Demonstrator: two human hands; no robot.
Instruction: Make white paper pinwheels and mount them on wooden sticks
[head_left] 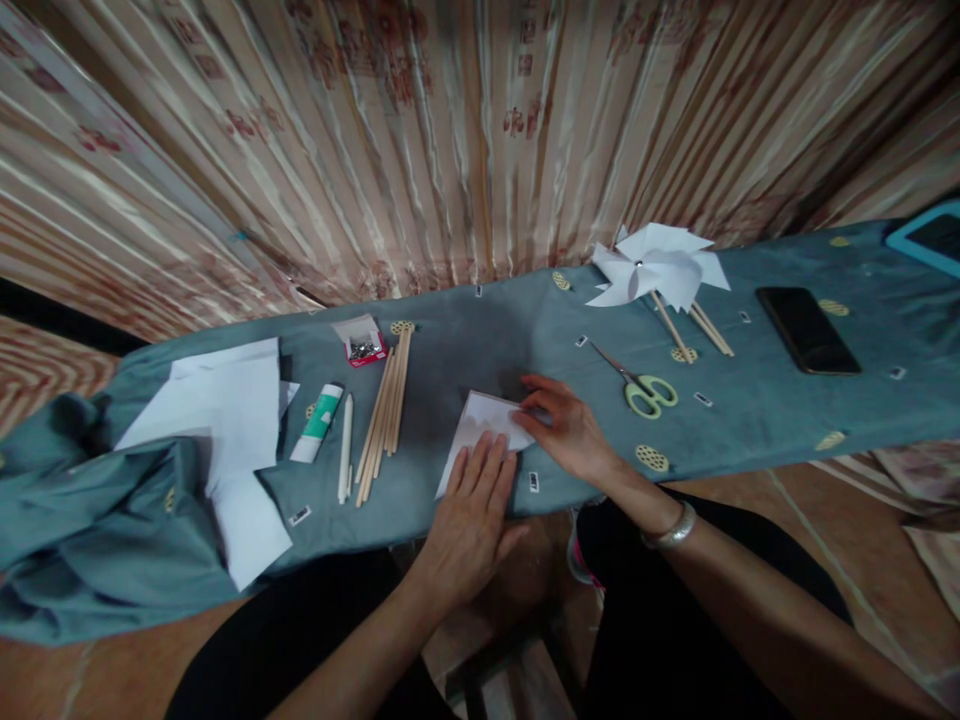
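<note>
A small piece of white paper (480,415), which looks folded, lies on the cloth in front of me. My left hand (472,510) rests on its lower part with the fingers stretched out flat. At the paper's right corner, my right hand (566,430) pinches the edge between thumb and fingers. To the left of the paper are several wooden sticks (386,415), a white pen (346,448) and a green and white glue stick (318,423). Scissors (641,388) with green handles lie to the right of my right hand, blades parted.
A red box (365,345) of small metal pieces stands behind the sticks. White paper sheets (244,410) lie at left near bunched cloth (142,530). Paper pinwheels (660,268) on sticks lie at back right, beside a dark phone (808,330). A curtain (480,150) hangs behind the table.
</note>
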